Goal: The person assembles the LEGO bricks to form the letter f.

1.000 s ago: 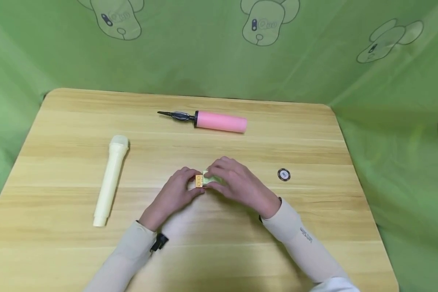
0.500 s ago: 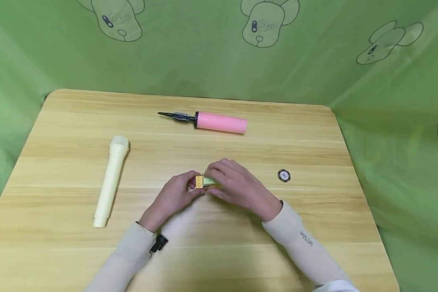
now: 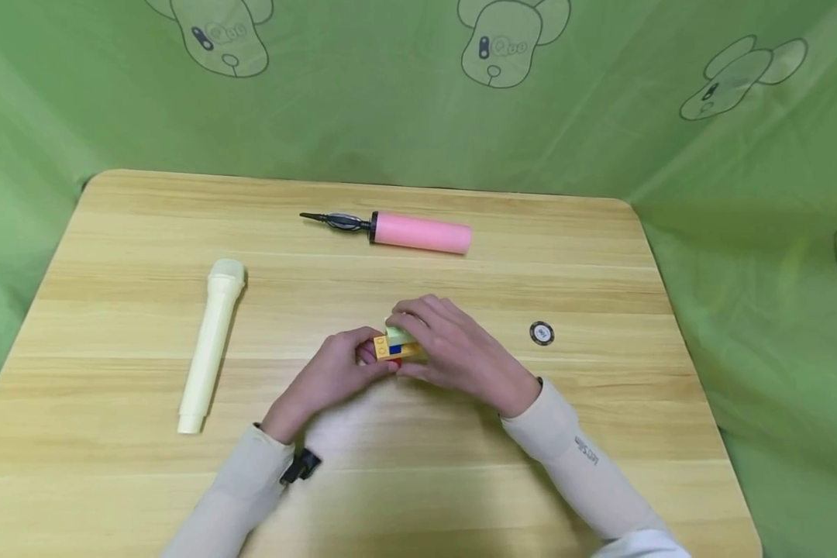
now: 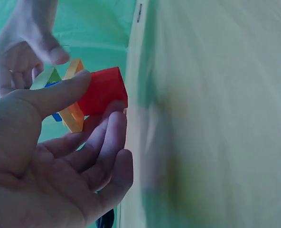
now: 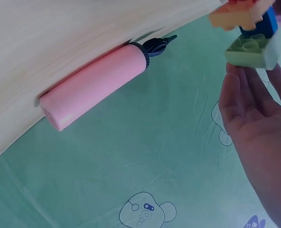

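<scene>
My left hand (image 3: 335, 370) grips a small stack of toy building bricks between thumb and fingers. A red brick (image 4: 103, 92) and an orange brick (image 4: 74, 118) lie against that hand's thumb, and a blue brick (image 5: 266, 24) sits between the orange one and a light green brick (image 5: 249, 52). My right hand (image 3: 456, 349) has its fingers bent over and touching the green brick. Its thumb stands apart from the stack in the left wrist view. The stack is held tilted above the wooden table (image 3: 418, 480), and the hands hide part of it.
A pink hand pump (image 3: 421, 232) with a black nozzle lies toward the far edge. On the left is a cream toy microphone (image 3: 211, 349). A round black-and-white chip marked 100 (image 3: 542, 333) lies on the right. Green curtain (image 3: 363, 116) surrounds the table.
The stack has tilted, so the blue brick and the red brick now show below the green one in the head view. My right hand has shifted slightly; the other objects stay put.
</scene>
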### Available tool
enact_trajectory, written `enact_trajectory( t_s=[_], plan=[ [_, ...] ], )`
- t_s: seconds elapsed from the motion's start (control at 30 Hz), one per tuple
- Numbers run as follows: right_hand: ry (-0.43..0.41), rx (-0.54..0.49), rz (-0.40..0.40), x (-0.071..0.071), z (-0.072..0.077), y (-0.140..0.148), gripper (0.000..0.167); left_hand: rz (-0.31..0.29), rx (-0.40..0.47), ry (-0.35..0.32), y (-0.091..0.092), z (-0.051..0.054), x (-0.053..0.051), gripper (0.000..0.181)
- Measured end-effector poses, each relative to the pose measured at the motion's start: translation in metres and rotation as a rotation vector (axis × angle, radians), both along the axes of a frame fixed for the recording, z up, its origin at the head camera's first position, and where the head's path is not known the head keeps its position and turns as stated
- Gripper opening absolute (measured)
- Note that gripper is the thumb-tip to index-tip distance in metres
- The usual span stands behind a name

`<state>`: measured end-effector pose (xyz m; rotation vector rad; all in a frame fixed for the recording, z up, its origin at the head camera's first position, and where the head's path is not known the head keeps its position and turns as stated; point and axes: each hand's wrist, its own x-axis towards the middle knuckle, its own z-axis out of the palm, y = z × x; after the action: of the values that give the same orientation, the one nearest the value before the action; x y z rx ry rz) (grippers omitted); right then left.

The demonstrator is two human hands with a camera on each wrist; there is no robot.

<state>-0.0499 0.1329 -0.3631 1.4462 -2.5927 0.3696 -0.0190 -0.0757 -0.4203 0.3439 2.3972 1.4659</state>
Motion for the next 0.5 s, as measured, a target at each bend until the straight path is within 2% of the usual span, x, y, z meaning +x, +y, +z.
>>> enact_trajectory(
  t_s=[0.13,0.33,0.5],
  plan=[
    [-0.009,0.005,-0.004,-0.001,0.0,-0.001,0.078,-0.011,0.053,-0.031,-0.005,0.004,-0.002,0.031],
    [0.001,0.015,-0.023,-0.003,-0.009,-0.004,0.102,-0.02,0.115,-0.084,-0.01,0.008,-0.004,0.031],
    [0.021,0.023,-0.04,-0.003,-0.014,-0.005,0.1,-0.038,0.136,-0.111,-0.012,0.008,-0.005,0.034]
  ],
)
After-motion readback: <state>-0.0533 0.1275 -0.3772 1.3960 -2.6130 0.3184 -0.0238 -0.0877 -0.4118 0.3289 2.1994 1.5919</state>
